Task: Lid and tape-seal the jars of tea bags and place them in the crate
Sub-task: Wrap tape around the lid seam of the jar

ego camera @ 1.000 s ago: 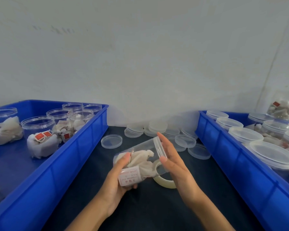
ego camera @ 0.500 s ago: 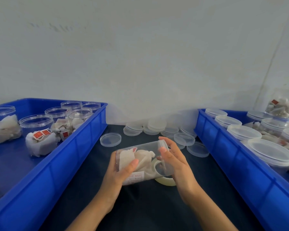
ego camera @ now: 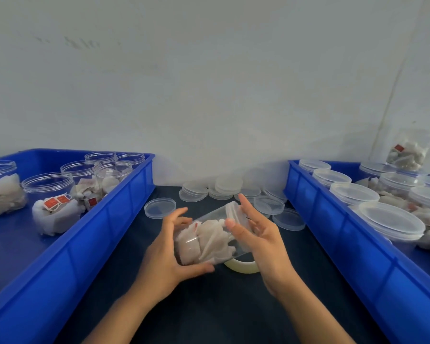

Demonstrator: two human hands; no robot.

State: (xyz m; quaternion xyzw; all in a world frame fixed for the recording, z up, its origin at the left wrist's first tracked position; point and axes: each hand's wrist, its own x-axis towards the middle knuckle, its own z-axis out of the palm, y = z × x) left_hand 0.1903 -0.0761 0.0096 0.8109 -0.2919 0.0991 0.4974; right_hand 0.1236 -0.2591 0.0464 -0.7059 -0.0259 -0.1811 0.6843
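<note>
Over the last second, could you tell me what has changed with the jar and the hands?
The jar was turned in the hands, its label rolling out of sight. The left hand regripped its base; the right hand stayed at the lidded end. The tape roll and both crates stayed put.

Left hand [ego camera: 168, 254]: at the base end of the tilted jar [ego camera: 209, 234], fingers curled over the top of the base, thumb stretched under its lower edge; the grip wraps that end.
Left forearm: bare, rising from below the jar, slanting up and rightward to the wrist.
Right hand [ego camera: 261, 234]: at the lidded end of the jar, palm turned leftward toward it, fingers straight and pointing up and away, thumb tip on the jar's side near the lid.
Right forearm: bare, coming from below and right of the jar, slanting up and leftward.
Spacing: hands apart, the jar between them.
</note>
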